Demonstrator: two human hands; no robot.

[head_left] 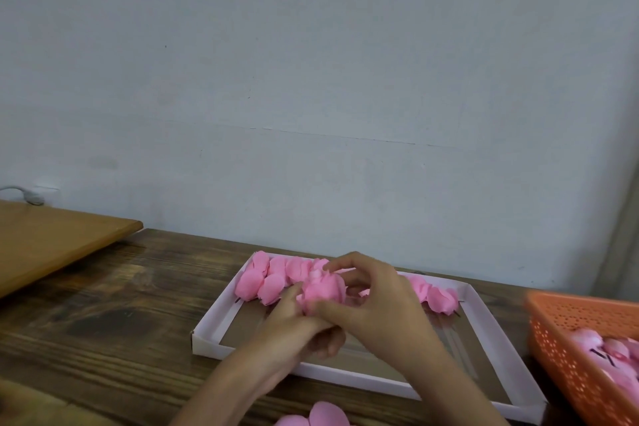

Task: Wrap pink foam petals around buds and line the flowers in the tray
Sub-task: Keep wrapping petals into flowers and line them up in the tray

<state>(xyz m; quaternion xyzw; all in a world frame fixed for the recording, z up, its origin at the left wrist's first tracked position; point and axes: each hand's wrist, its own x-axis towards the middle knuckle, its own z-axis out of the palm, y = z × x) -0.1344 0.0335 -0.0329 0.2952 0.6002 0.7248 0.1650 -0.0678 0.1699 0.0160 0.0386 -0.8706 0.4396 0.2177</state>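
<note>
Above the white-rimmed cardboard tray point(477, 308), both hands hold one pink foam flower point(323, 289) with a small bud showing at its top. My left hand point(294, 325) grips the flower from below, fingers curled around its base. My right hand point(373, 301) wraps over it from the right, thumb and fingers pinching the petals. A row of finished pink flowers point(266, 280) lines the tray's far edge, continuing to the right point(437, 297) behind my hands. Their thin stems lie on the tray floor.
An orange perforated basket point(567, 349) with pink buds stands at the right edge. Loose pink petals point(321, 415) lie on the dark wooden table near me. A lighter wooden board point(52, 245) sits at the left, and a pale wall is behind.
</note>
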